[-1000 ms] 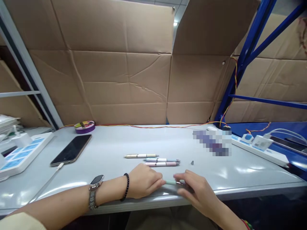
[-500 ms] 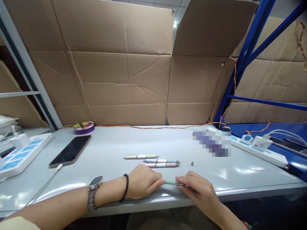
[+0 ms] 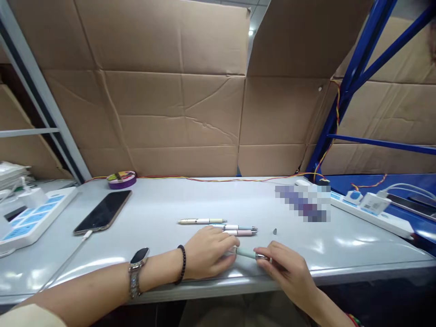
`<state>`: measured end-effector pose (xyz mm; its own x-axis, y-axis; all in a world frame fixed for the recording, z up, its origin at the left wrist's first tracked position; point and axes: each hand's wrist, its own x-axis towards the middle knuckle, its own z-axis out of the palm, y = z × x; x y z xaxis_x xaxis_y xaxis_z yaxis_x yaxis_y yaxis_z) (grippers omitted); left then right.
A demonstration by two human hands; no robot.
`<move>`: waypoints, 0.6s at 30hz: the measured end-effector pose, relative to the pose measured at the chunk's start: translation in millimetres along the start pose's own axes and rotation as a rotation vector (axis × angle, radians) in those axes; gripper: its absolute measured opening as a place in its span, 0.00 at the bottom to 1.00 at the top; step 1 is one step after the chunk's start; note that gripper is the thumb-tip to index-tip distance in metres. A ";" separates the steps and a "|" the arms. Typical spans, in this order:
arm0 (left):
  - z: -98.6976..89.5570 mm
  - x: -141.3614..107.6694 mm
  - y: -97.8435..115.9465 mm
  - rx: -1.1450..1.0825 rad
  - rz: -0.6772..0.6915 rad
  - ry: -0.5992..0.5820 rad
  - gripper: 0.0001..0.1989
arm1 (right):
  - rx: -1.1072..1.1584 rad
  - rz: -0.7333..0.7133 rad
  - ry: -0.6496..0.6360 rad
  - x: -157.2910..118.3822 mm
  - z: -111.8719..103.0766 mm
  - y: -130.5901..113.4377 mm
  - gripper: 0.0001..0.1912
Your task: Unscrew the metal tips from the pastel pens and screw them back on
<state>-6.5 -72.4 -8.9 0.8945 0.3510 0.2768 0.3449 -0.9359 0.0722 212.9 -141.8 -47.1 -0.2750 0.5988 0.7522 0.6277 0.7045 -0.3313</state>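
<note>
Between my two hands lies a pale green pen (image 3: 247, 253) with a silver tip, held near the table's front edge. My left hand (image 3: 211, 252) closes on its left end, thumb and fingers partly hiding it. My right hand (image 3: 288, 265) pinches the silver tip at the right end. Just beyond my left hand are a pink and white pen (image 3: 243, 233) and a blue and white pen (image 3: 235, 227), both partly covered by that hand. Farther back lies a cream and white pen (image 3: 202, 221). A small grey piece (image 3: 274, 231) rests on the table right of them.
A phone (image 3: 104, 211) with a charging cable lies at the left, with a purple tape roll (image 3: 121, 180) behind it. Power strips (image 3: 37, 220) stand at both sides. A blurred-out item (image 3: 303, 203) lies back right. Cardboard (image 3: 177, 104) walls the rear.
My left hand has moved slightly forward and its fingers have loosened, showing more of the green pen. My right hand has shifted a little right and still holds the tip.
</note>
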 end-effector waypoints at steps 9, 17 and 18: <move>5.5 10.4 4.9 -0.043 -0.087 -0.028 0.11 | -0.003 -0.049 0.053 -2.6 1.2 0.8 0.11; 6.5 11.6 3.0 -0.007 -0.105 0.006 0.16 | -0.129 -0.228 0.090 -0.5 4.5 -1.4 0.18; 6.5 12.3 3.0 -0.022 -0.099 0.020 0.15 | -0.150 -0.244 0.095 -0.4 4.5 -2.3 0.19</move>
<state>7.4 -70.6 -11.6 0.8507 0.4410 0.2860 0.4244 -0.8973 0.1214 208.3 -141.9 -49.1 -0.3662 0.3754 0.8514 0.6541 0.7546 -0.0514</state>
